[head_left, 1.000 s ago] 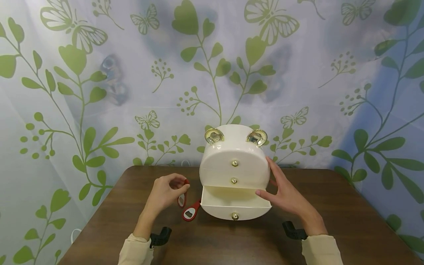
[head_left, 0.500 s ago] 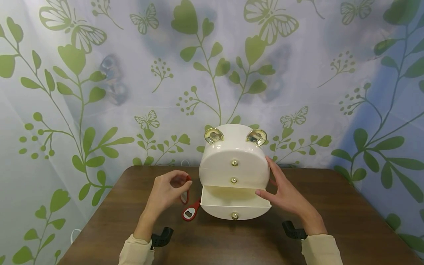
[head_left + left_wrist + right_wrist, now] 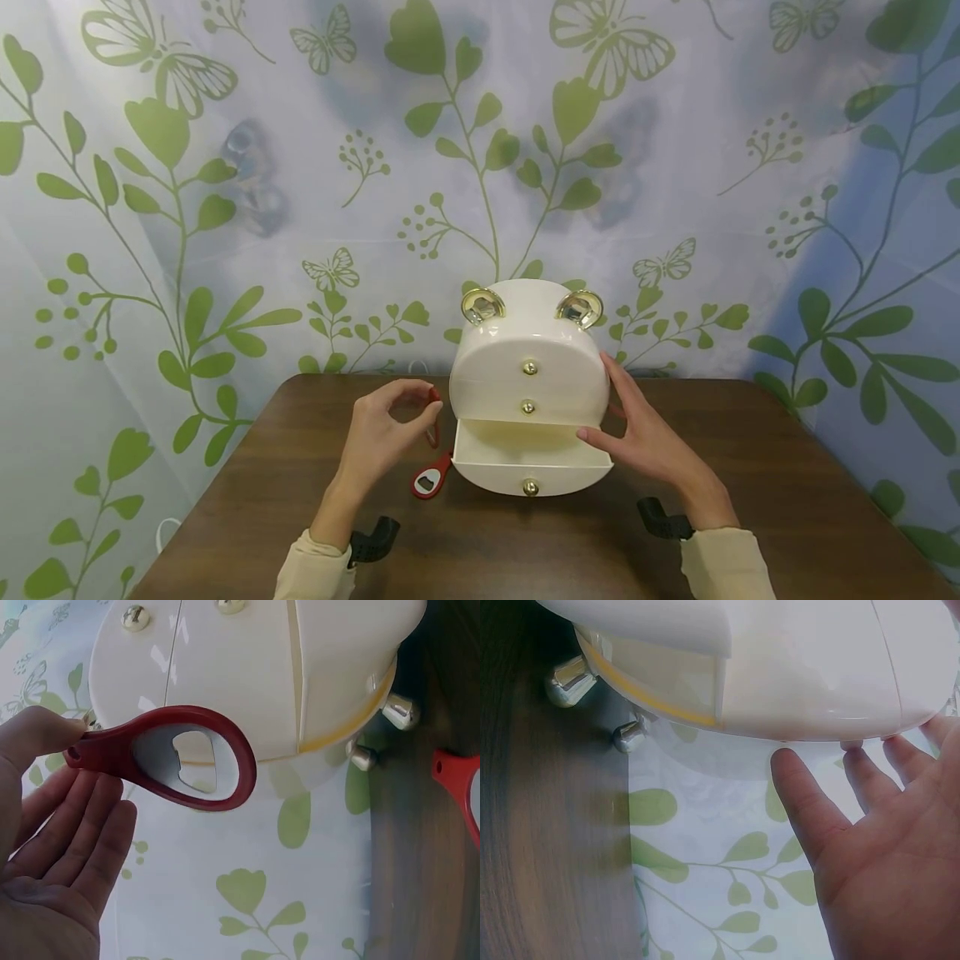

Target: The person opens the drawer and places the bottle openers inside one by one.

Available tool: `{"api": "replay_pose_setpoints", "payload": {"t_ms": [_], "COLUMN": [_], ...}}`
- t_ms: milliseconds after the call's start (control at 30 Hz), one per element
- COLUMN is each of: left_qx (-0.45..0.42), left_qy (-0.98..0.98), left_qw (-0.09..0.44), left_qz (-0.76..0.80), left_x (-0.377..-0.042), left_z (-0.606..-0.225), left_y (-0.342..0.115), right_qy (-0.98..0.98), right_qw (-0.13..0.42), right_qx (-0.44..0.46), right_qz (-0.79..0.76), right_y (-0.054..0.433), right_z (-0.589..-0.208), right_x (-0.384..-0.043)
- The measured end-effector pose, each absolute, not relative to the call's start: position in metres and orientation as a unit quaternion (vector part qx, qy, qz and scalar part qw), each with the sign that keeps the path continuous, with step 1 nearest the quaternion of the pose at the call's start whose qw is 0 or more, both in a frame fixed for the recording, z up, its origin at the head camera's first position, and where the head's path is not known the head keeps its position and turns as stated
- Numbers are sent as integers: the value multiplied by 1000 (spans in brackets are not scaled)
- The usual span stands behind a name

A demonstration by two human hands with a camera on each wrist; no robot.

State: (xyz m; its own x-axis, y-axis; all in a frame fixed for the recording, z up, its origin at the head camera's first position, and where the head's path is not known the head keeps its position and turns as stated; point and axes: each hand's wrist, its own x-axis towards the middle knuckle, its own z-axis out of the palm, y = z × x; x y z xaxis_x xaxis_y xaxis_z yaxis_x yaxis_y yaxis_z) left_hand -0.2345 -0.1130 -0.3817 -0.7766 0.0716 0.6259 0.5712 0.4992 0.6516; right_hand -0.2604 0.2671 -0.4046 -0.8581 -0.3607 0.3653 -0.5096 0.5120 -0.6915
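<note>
My left hand (image 3: 386, 427) pinches the handle end of a red bottle opener (image 3: 120, 756) between thumb and fingers. Its silver head points away from the palm in the left wrist view. Just right of that hand stands a glossy white mini drawer cabinet (image 3: 525, 348) with gold ears and round gold knobs. The bottom drawer (image 3: 491, 477) is pulled out; the two above are closed. Against the cabinet's right side rest the spread fingertips of my right hand (image 3: 648, 437), its thumb over the drawer's edge. A second red bottle opener (image 3: 428, 482) lies on the table left of the drawer.
The brown wooden table (image 3: 480, 554) carries the cabinet near its back edge. Behind it hangs a pale curtain (image 3: 292, 200) with green leaves and butterflies. A bit of red (image 3: 617, 411) shows beside the cabinet, behind the right hand. Silvery feet (image 3: 570, 681) hold the cabinet up.
My left hand has risen a little and moved right toward the cabinet, carrying the bottle opener, which is now more hidden by the fingers in the head view. The right hand stays put.
</note>
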Motion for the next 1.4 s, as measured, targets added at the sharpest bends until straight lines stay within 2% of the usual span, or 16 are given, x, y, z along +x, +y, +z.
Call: {"api": "replay_pose_setpoints", "payload": {"t_ms": [300, 667, 1400], "left_qx": [-224, -244, -320], "left_qy": [-805, -811, -803], "left_qw": [276, 243, 239], "left_qz": [-475, -473, -443], "left_x": [-234, -229, -233], "left_z": [-386, -390, -411], "left_y": [-103, -89, -62], "right_qy": [-865, -863, -870], "right_qw": [86, 82, 81], "right_qx": [251, 251, 249], "right_qz": [426, 430, 419], "right_y": [269, 269, 267], "right_z": [-407, -408, -404], "right_x": [-262, -261, -259]}}
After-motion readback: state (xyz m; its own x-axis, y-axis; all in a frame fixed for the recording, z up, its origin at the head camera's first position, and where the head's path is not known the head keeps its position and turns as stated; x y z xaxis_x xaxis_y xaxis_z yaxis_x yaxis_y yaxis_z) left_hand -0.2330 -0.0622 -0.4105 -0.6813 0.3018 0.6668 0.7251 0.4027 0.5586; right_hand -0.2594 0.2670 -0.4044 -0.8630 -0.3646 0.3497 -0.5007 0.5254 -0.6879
